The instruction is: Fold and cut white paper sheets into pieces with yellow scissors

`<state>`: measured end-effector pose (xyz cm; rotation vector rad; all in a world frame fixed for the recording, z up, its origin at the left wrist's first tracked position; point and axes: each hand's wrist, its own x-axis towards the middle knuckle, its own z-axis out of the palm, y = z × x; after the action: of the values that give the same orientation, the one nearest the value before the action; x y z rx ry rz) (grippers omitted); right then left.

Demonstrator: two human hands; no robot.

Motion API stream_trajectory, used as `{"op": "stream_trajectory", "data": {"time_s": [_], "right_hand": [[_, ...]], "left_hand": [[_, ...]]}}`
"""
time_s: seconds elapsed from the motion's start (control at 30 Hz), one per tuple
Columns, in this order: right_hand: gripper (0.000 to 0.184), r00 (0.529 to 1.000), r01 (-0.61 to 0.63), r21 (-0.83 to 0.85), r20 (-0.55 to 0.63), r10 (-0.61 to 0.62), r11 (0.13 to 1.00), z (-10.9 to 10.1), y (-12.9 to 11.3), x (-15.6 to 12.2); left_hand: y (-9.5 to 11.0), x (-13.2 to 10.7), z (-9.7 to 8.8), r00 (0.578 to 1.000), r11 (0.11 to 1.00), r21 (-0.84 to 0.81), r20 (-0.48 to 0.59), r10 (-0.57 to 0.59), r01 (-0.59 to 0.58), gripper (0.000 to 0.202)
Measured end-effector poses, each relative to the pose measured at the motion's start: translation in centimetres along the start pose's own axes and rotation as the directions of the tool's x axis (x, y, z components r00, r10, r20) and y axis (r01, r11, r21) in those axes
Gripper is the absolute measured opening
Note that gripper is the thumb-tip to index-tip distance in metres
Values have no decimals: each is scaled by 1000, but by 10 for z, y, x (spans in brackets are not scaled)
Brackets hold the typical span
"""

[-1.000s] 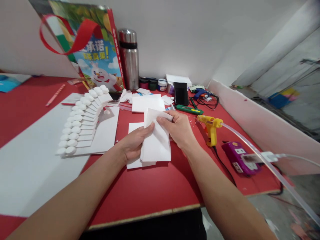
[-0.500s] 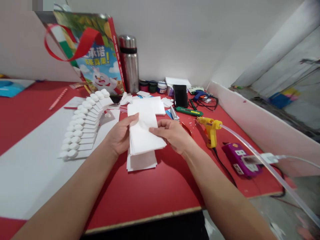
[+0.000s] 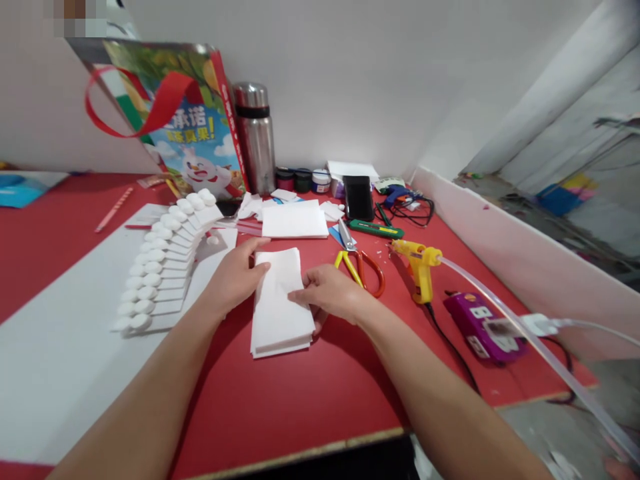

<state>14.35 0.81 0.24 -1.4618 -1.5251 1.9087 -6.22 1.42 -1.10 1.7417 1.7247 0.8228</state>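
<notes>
A stack of thin white rectangular foam sheets lies flat on the red surface. The left hand and right hand press its two long sides with loosely spread fingers.

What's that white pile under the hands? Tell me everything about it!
It is a small stack of white sheets, rectangular, thin and matte, like foam board or thick paper. The edges are almost lined up, with lower layers peeking out at the near end. It lies flat on the red table, long side pointing away from the person. The left hand touches its far left edge, thumb on top; the right hand rests fingers on its right side.
</notes>
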Motion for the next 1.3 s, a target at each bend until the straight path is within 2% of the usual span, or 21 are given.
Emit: {"op": "stream_trajectory", "data": {"time_s": [0.23, 0.33, 0.47, 0.53, 0.63, 0.77, 0.87, 0.93, 1.0, 1.03, 1.1, 1.13, 1.2, 1.23, 1.3], "right_hand": [[20, 1000, 26, -129, 15, -24, 991, 0, -3, -5], [23, 999, -1, -267, 38, 11, 964, -3, -3, -7], [35, 999, -12, -520, -43, -13, 854, -8, -7, -13], [37, 998, -24, -589, -61, -15, 808, -9, -11, -15], [37, 997, -40, -645, -71, -8, 763, -9, -14, -16], [39, 994, -17, -724, -86, -65, 690, -10, -14, -15], [39, 989, 19, -756, -82, -123, 654, -10, -13, -15], [36, 981, 54, -748, -85, -176, 662, -9, -14, -15], [42, 963, 95, -702, -115, -244, 706, -7, -14, -15], [51, 954, 115, -664, -134, -269, 739, -6, -15, -15], [69, 946, 143, -579, -158, -283, 803, -7, -15, -14], [70, 944, 149, -541, -170, -281, 827, -8, -15, -13], [55, 928, 167, -480, -219, -302, 861, -14, -13, -12], [44, 904, 191, -448, -266, -334, 874, -18, -13, -11], [26, 822, 274, -385, -381, -422, 881, -26, -11, -10]], "left_hand": [[6, -3, -2, 1000, 1000, 26, 25, 6, -7, 41], [4, -3, 0, 994, 988, 130, 75, 79, -88, 43], [3, -3, 2, 971, 924, 308, 151, 188, -227, 47], [4, -3, 2, 967, 901, 366, 188, 172, -231, 48], [6, -3, -1, 973, 898, 405, 213, 92, -174, 47], [8, -3, -5, 966, 915, 374, 252, 60, -154, 26], [12, -4, -9, 961, 933, 318, 263, 83, -167, 17], [16, -6, -12, 963, 960, 246, 259, 71, -137, 13], [19, -7, -14, 964, 987, 145, 265, 34, -74, 12], [20, -8, -15, 966, 996, 79, 259, 20, -42, 13], [20, -7, -14, 981, 996, -88, 186, 45, -29, 15], [20, -6, -13, 990, 982, -180, 122, 74, -52, 17], [17, -5, -11, 993, 929, -351, -21, 116, -115, 19], [16, -4, -10, 990, 896, -421, -75, 120, -141, 21], [14, -4, -8, 988, 847, -510, -110, 110, -151, 31]]}}
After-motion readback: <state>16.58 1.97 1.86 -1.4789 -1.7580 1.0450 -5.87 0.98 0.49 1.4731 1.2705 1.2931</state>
